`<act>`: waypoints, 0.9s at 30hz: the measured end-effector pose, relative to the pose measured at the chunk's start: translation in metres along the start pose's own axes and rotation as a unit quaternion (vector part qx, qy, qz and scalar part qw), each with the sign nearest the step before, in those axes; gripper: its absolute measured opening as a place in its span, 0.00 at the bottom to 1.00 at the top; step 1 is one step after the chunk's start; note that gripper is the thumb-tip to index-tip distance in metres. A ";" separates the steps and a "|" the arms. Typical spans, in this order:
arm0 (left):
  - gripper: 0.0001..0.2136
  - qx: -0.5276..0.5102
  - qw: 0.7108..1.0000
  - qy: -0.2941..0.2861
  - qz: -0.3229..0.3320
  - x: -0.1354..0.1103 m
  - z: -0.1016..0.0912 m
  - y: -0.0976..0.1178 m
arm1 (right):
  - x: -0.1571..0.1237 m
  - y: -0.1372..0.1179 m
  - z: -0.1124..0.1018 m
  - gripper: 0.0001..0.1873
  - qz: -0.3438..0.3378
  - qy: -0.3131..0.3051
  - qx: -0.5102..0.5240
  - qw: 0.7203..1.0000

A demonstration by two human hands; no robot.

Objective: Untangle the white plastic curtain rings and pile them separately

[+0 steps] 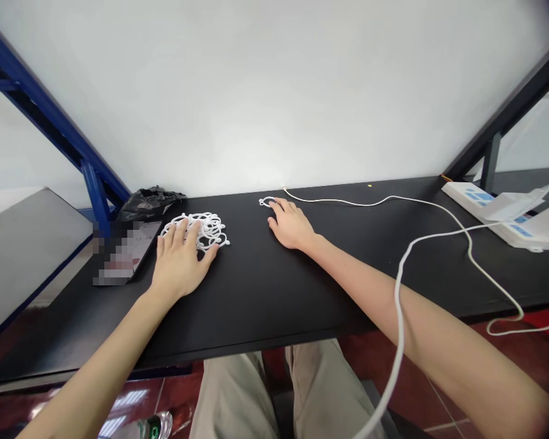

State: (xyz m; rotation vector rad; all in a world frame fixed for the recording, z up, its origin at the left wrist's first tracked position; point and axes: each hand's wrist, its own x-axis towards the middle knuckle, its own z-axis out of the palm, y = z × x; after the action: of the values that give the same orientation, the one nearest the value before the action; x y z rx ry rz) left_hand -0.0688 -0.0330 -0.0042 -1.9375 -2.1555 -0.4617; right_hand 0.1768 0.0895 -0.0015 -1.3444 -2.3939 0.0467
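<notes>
A pile of thin white plastic rings (210, 228) with small knobs lies on the left part of the black table. My left hand (179, 259) rests over the near left side of this pile, fingers spread and partly covering it. Farther back, near the wall, a single white ring (268, 200) with a small loop lies flat on the tabletop. My right hand (290, 224) reaches to it palm down, its fingertips touching the ring and hiding its right part. The fingers are stretched out and the thumb stands apart.
Left of the pile lies a phone (130, 253), with a crumpled black plastic bag (149, 202) behind it. White power strips with plugged-in adapters (503, 210) sit at the right. A white cable (399, 292) loops over my right forearm. The black table (247, 292) meets a white wall.
</notes>
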 end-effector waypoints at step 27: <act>0.23 -0.202 0.964 0.000 0.173 0.046 0.024 0.104 | -0.029 -0.012 -0.022 0.07 0.074 0.044 0.373 0.924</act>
State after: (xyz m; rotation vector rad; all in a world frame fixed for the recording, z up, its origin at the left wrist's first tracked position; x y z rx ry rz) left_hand 0.0302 0.0275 -0.0001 -2.4597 -1.7633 -0.8849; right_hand 0.1881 0.0551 0.0117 -1.0998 -1.8736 0.8298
